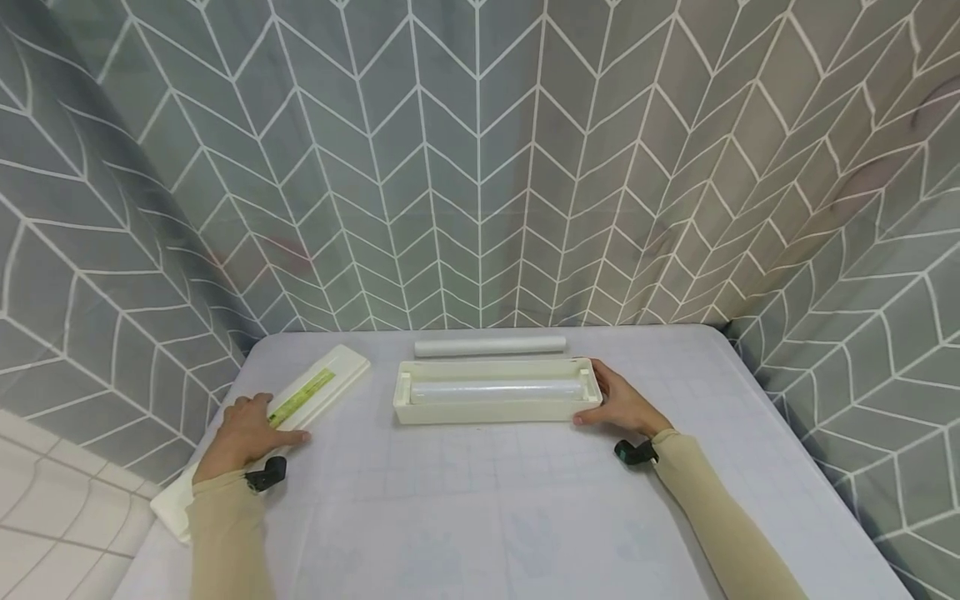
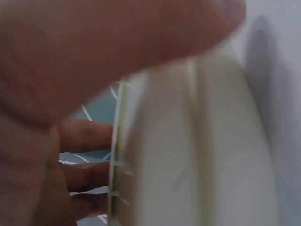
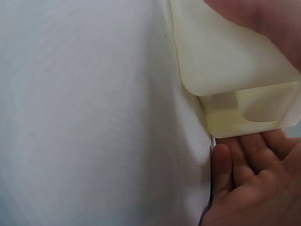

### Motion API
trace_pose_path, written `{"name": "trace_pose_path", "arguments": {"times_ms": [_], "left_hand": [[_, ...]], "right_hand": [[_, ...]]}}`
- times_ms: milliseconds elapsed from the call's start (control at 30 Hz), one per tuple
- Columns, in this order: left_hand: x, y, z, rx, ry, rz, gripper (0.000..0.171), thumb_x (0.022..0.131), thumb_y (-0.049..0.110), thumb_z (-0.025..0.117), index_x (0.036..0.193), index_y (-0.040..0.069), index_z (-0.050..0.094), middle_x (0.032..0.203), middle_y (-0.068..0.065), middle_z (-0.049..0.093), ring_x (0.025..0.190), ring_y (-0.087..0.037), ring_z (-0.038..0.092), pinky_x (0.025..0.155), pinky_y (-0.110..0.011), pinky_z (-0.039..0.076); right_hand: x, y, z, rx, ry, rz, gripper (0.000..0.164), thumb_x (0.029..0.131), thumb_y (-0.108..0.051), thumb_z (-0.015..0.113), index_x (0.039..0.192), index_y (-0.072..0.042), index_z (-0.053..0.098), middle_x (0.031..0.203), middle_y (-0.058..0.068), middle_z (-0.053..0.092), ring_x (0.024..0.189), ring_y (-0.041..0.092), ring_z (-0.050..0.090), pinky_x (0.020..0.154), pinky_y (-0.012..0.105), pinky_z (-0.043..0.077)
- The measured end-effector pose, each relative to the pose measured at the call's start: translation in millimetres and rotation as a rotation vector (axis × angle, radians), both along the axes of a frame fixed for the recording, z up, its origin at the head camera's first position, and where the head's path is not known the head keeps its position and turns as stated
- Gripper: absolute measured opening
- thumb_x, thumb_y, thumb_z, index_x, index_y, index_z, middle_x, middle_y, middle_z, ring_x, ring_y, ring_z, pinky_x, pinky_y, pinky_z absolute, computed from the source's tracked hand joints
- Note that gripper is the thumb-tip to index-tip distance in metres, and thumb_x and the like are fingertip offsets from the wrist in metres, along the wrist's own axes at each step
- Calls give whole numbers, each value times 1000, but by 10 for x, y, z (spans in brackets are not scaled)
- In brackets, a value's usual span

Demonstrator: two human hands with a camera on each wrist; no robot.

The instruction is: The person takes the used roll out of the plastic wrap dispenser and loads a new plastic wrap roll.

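Observation:
Across the long white lid (image 1: pixel 341 371), which has a green label (image 1: pixel 307 396), my left hand (image 1: pixel 243 435) holds on at about mid-length. Its thumb is at the right edge and the fingers reach over the left edge; in the left wrist view their tips are hidden behind the lid. My right hand (image 1: pixel 621 402) grips the right end of a cream plastic box (image 1: pixel 495 415), with the thumb at the front corner and the fingers around the back. Inside the open-topped box lies a translucent roll of plastic wrap (image 1: pixel 495 391).
A white tube-shaped roll (image 1: pixel 491 347) lies right behind the box, near the table's back edge. The table has a white cloth (image 1: pixel 450 517). Grey patterned curtains (image 1: pixel 480 167) hang behind it and along both sides.

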State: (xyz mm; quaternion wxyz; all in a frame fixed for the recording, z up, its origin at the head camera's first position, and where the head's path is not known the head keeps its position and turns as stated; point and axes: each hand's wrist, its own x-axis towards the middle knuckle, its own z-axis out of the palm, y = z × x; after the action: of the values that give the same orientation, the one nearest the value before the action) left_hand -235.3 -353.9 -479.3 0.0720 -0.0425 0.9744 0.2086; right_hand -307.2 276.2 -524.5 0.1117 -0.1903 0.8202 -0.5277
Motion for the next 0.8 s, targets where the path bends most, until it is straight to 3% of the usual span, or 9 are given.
{"name": "trace_pose_path", "arguments": {"times_ms": [100,367,667,800], "left_hand": [[-5,2,-11,-25,17,-1,115,75,49,92,145,-24,36,124,-47,47,110,-55,48,95,-71,46],[8,17,-42,-26,50,2,109,76,43,90,144,-24,39,123,-45,46,110,-55,47,92,-72,46],[13,-53,-126,-36,134,-16,101,73,40,91,140,-22,46,123,-44,52,111,-56,50,90,-69,47],[13,-101,-166,-20,160,-23,100,73,40,92,139,-21,49,124,-43,54,111,-55,52,91,-69,46]], "right_hand": [[-11,9,-17,15,6,-2,105,75,-13,97,159,0,36,155,23,50,145,42,47,108,18,41],[-31,49,-56,46,48,-7,105,77,-15,96,161,0,36,155,22,52,146,44,48,116,41,44],[-23,34,-44,17,48,-16,106,74,-15,98,160,2,39,155,22,54,141,41,53,105,20,47],[-30,22,-40,12,57,-25,104,72,-14,99,158,2,42,152,21,57,138,40,56,103,17,47]]}}
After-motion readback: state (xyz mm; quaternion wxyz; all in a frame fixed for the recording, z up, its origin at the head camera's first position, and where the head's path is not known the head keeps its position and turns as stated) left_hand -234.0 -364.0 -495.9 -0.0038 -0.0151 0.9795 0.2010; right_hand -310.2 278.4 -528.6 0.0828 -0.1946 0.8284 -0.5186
